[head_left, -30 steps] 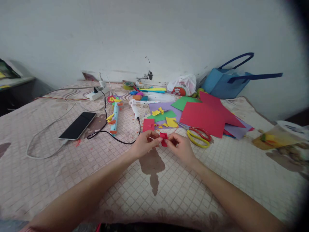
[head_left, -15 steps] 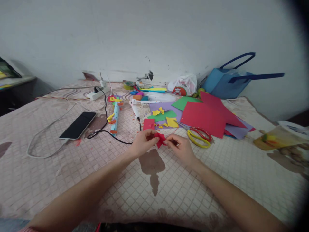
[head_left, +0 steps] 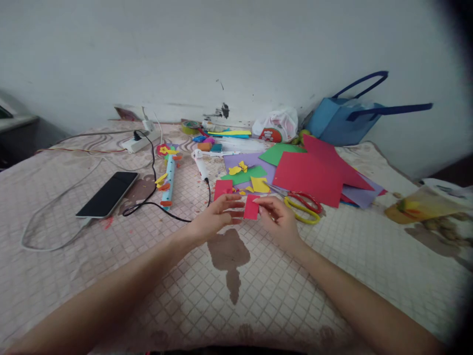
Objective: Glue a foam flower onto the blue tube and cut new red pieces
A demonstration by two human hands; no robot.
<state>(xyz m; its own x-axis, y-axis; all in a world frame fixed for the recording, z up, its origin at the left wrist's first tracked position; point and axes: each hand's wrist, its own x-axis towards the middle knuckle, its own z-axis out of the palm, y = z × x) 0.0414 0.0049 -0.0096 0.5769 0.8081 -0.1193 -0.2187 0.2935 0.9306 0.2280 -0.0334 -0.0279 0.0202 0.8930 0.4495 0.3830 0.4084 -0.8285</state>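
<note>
The small red paper piece (head_left: pixel 251 207), folded and pinched between both hands before, now shows as a flatter rectangle in the right hand (head_left: pixel 280 220); the left hand (head_left: pixel 213 217) has spread its fingers.

Honestly can't make out one readable word, number, sign or brand name anywhere in this view, sorry. Closest thing to lettering: some little white marks on the red patch (head_left: pixel 266 135) of the white plastic bag (head_left: pixel 286 120), way at the back of the table (head_left: pixel 185 276) near the wall (head_left: pixel 236 49). Zoomed in and squinted, but far too small and blurry to tell letters from a picture, so no clue on the wording there.
</note>
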